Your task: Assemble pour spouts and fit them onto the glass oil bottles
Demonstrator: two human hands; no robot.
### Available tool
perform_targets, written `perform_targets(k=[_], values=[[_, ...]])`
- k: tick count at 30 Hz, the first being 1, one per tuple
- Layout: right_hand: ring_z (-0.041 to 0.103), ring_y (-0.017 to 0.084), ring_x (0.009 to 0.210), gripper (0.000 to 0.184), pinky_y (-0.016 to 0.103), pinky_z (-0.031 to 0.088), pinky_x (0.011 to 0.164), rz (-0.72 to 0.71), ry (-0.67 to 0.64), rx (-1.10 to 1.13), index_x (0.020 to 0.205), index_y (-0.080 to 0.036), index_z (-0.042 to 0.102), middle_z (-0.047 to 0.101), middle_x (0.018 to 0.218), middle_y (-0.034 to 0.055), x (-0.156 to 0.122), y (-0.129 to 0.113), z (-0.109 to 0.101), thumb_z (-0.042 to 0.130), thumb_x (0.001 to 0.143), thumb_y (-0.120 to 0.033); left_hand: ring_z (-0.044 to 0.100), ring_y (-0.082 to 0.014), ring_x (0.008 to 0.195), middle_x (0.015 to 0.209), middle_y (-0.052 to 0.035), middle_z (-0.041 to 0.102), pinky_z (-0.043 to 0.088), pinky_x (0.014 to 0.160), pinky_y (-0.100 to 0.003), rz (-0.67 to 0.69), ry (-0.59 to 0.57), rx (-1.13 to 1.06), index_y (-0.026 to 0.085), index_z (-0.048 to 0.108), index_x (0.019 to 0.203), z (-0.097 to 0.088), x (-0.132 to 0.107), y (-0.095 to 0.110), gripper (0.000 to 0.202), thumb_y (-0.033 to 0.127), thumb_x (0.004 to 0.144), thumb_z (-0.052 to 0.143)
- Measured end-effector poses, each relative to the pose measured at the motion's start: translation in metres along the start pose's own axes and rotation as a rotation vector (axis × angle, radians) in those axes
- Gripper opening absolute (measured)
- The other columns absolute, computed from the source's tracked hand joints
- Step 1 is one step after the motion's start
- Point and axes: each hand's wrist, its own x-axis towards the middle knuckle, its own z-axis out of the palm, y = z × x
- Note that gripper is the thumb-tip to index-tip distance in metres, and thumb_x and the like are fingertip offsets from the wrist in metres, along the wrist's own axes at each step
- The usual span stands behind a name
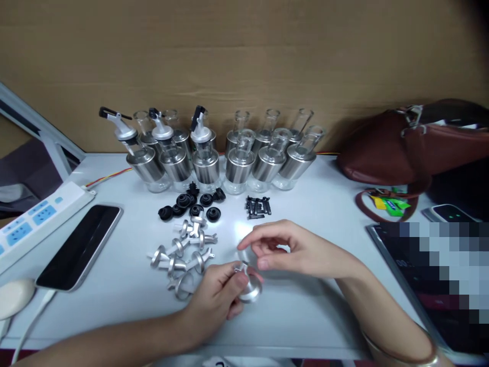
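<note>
Left hand (pixel 217 290) is gripping a silver pourer spout (pixel 252 291) above the worktop (pixel 305 316), partly covering it; the right hand (pixel 296 251) is curling loosely beside the spout, and whether it is holding anything is unclear. Farther off, small black levers (pixel 254 206) are blurring together, and front bottles (pixel 240 165) are partly hiding the back bottles (pixel 241 121).

This looks like an assembly workbench (pixel 298 316): bottles (pixel 240 165) stand in rows behind loose spouts (pixel 156 256) and black stoppers (pixel 183 201).
</note>
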Motion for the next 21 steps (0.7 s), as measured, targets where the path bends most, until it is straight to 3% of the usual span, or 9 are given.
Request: perform_targets(k=[4,10,13,21], values=[[0.058,0.011,0.061,0.020,0.022,0.045,0.058,-0.004,-0.049,0.047,0.092,-0.014,0.070,0.060,0.070,0.0011,0.003,0.004,0.007,0.064,0.084,-0.031,0.028,-0.0029,0.035,0.045,0.0084,0.035,0.018,0.036,-0.017,0.000,-0.033,0.071,0.012,0.057,0.074,0.001,0.000,0.001,0.059,0.070,0.080,0.048],[0.053,0.013,0.063,0.018,0.023,0.040,0.056,-0.113,0.148,-0.251,0.085,-0.014,0.072,0.062,0.072,0.0032,0.004,0.002,0.002,0.067,0.082,-0.031,0.049,-0.0080,0.046,0.060,0.0036,0.052,0.038,0.047,-0.020,0.077,-0.096,0.006,0.018,0.043,0.091,0.001,0.000,-0.003,0.051,0.068,0.083,0.046],[0.055,0.014,0.066,0.017,0.025,0.042,0.059,-0.125,0.177,-0.343,0.088,-0.016,0.073,0.065,0.075,0.0037,0.000,0.002,-0.008,0.065,0.083,-0.030,0.048,-0.0086,0.052,0.061,0.0034,0.051,0.038,0.055,-0.022,0.058,-0.070,0.066,0.016,0.046,0.094,0.001,0.002,-0.001,0.048,0.063,0.084,0.050],[0.062,0.016,0.067,0.019,0.028,0.048,0.063,0.167,0.130,-0.410,0.077,-0.015,0.073,0.070,0.075,0.0048,-0.017,0.014,-0.042,0.064,0.079,-0.032,0.043,-0.0113,0.056,0.059,0.0032,0.049,0.034,0.060,-0.025,0.020,-0.032,0.140,0.015,0.049,0.101,0.001,0.000,0.003,0.050,0.063,0.086,0.046]])
